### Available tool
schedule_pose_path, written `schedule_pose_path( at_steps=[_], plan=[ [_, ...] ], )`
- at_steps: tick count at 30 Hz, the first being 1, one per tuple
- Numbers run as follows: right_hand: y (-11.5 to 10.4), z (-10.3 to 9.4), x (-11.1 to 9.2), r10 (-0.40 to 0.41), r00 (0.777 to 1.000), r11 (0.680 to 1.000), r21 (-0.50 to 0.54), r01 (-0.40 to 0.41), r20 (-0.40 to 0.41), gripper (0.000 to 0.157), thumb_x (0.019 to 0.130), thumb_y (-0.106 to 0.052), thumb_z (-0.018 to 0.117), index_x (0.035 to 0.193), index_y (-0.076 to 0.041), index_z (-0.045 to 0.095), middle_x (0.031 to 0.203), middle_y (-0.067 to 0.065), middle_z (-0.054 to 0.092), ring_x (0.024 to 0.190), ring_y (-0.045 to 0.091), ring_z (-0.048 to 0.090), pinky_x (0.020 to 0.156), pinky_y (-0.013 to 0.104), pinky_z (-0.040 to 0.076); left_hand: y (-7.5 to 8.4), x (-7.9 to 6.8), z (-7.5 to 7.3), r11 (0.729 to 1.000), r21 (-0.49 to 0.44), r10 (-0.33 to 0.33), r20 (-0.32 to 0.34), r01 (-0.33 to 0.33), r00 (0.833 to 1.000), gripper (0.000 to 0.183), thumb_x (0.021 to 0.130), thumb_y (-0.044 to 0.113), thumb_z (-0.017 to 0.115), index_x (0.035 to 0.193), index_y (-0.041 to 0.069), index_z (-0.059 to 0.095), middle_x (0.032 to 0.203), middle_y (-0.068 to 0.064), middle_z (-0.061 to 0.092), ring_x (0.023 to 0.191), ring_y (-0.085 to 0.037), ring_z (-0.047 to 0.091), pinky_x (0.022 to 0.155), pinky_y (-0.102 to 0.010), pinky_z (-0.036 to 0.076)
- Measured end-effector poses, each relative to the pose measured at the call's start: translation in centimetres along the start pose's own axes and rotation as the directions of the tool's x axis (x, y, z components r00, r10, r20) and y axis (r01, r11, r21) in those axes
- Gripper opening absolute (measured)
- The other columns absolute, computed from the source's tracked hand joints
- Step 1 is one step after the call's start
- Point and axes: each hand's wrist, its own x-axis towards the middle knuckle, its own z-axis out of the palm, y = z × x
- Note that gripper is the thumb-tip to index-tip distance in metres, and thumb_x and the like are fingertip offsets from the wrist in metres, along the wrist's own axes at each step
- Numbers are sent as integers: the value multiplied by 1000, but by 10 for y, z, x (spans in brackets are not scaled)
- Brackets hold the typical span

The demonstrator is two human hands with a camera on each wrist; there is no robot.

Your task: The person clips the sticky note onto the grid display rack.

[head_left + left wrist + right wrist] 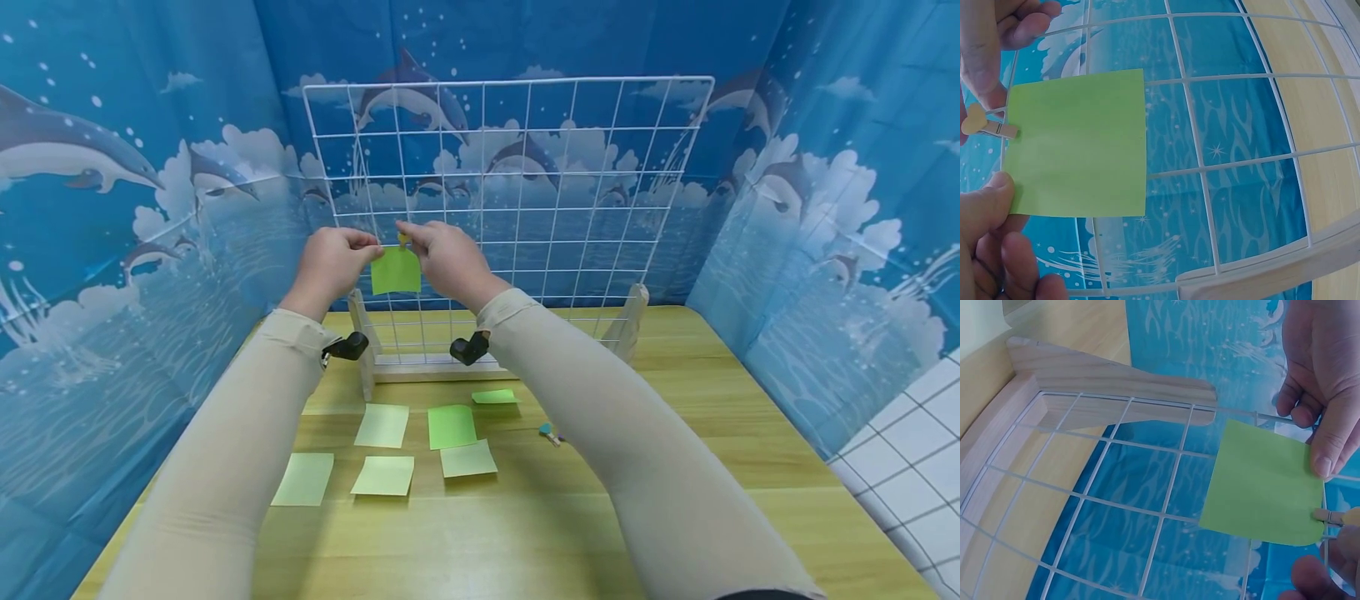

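The left hand (336, 260) pinches a corner of the green note (396, 271) between thumb and fingers. The note hangs between the two hands, in front of the white wire grid (520, 209). A yellow heart-topped clip (991, 127) sits on its top edge. The right hand (453, 260) has its fingers bent close about this clip; whether they pinch it cannot be told. Below both hands, six loose notes (452, 427) lie on the table (712, 417); a small blue-topped piece (546, 430) lies beside the right forearm.
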Motion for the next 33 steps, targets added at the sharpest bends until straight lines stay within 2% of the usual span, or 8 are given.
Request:
schedule_pose_path(
  at_steps=[4, 8, 14, 18, 22, 25, 29, 33],
  plan=[
    [2, -1, -4, -3, 1000, 1000, 3, 3, 9, 52, 115, -19, 43, 164, -34, 37, 152, -1, 59, 89, 17, 60, 66, 27, 49, 0, -2, 1, 1000, -3, 0, -1, 0, 1000, 39, 108, 37, 61, 136, 12, 72, 139, -13, 70, 126, -32, 64, 101, -51, 56],
    [7, -2, -13, -35, 999, 999, 4, 35, -22, 55, 114, -18, 47, 165, -32, 35, 158, 0, 55, 91, 14, 63, 69, 28, 51, -1, -3, 2, 1000, -7, -1, -1, 1, 1000, 39, 108, 37, 61, 135, 12, 73, 139, -12, 70, 126, -33, 64, 104, -53, 55],
    [17, -8, -29, -114, 992, 993, 13, 115, -61, 53, 112, -16, 50, 164, -24, 40, 161, 5, 52, 70, 19, 60, 67, 32, 49, -1, -5, 3, 1000, -8, -5, -8, 4, 1000, 38, 108, 38, 61, 135, 13, 73, 138, -12, 70, 125, -32, 64, 104, -53, 55],
    [25, -15, -42, -141, 988, 990, 10, 142, -70, 52, 112, -18, 53, 163, -21, 43, 158, 7, 54, 74, 18, 62, 68, 31, 49, -1, -4, 3, 1000, -12, -6, -10, 5, 1000, 38, 108, 37, 61, 134, 13, 73, 138, -12, 70, 125, -32, 64, 104, -53, 55],
    [36, -23, -56, -158, 984, 987, -24, 156, -77, 51, 111, -19, 54, 162, -19, 45, 154, 8, 58, 86, 18, 67, 72, 34, 52, -1, -3, 4, 1000, -19, -8, -11, 8, 1000, 37, 108, 37, 62, 133, 12, 73, 138, -12, 70, 125, -32, 63, 104, -52, 55],
    [46, -28, -66, -159, 984, 986, -61, 154, -82, 51, 111, -21, 56, 161, -19, 46, 155, 9, 57, 111, 23, 70, 83, 39, 56, 0, -3, 3, 1000, -17, -11, -9, 11, 1000, 37, 108, 37, 61, 133, 13, 74, 138, -11, 70, 125, -31, 63, 104, -52, 55],
    [62, -33, -78, -167, 981, 981, -111, 156, -98, 52, 110, -22, 58, 160, -18, 47, 157, 10, 55, 141, 29, 56, 107, 46, 54, 1, -3, 2, 1000, -13, -10, -12, 10, 1000, 37, 108, 36, 61, 133, 12, 73, 137, -11, 70, 124, -30, 64, 103, -51, 56],
    [75, -39, -89, -191, 975, 973, -150, 174, -112, 52, 108, -23, 62, 158, -13, 50, 158, 12, 54, 148, 31, 49, 119, 50, 45, 2, -3, 1, 1000, -9, -5, -16, 5, 1000, 37, 108, 36, 61, 134, 12, 73, 137, -12, 70, 123, -31, 64, 101, -51, 56]
  ],
)
